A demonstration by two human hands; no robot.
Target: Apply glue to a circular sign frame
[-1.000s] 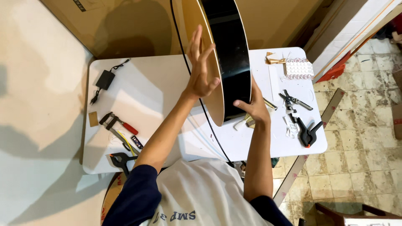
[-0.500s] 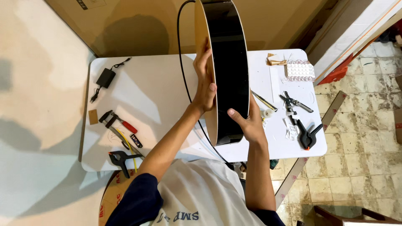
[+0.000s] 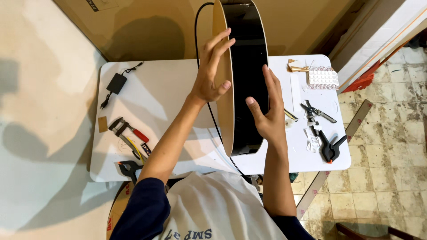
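I hold a large round drum-shaped frame (image 3: 244,66) on edge above the white table (image 3: 169,93); its rim band is glossy black and its left face is tan board. My left hand (image 3: 211,66) lies flat against the tan face, fingers pointing up. My right hand (image 3: 267,111) presses the black band from the right, thumb on the band. A thin black cable (image 3: 198,53) runs along the frame's left edge and down past the table's front edge.
On the table's left lie a black power adapter (image 3: 116,83), a red-handled tool (image 3: 129,129) and a black clamp (image 3: 129,169). At right are pliers (image 3: 316,112), a black clamp (image 3: 331,149), a white LED module strip (image 3: 323,78). Tiled floor (image 3: 382,142) at right.
The frame has turned further on edge and shifted slightly right. My left hand slid up the tan face; my right hand moved up from the lower rim onto the black band.
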